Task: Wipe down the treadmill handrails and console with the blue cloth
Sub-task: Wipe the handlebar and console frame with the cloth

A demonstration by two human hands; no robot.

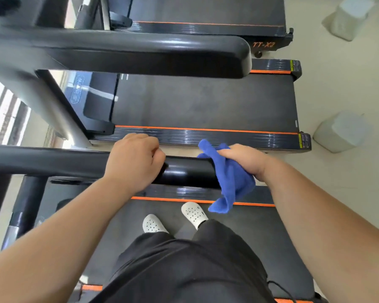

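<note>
I stand on a treadmill belt (260, 232) and look down along its glossy black handrail (188, 171), which runs from the left edge to an end near the middle. My left hand (134, 160) is closed around the rail's top. My right hand (247, 160) grips the blue cloth (230, 180), which is wrapped over the rail's end and hangs below it. The console is not in view.
A second treadmill (206, 106) with its own black handrail (140, 55) lies just beyond, and a third (206, 12) behind it. Two pale stools (339, 132) (348, 16) stand on the light floor at right. My white clogs (173, 217) rest on the belt.
</note>
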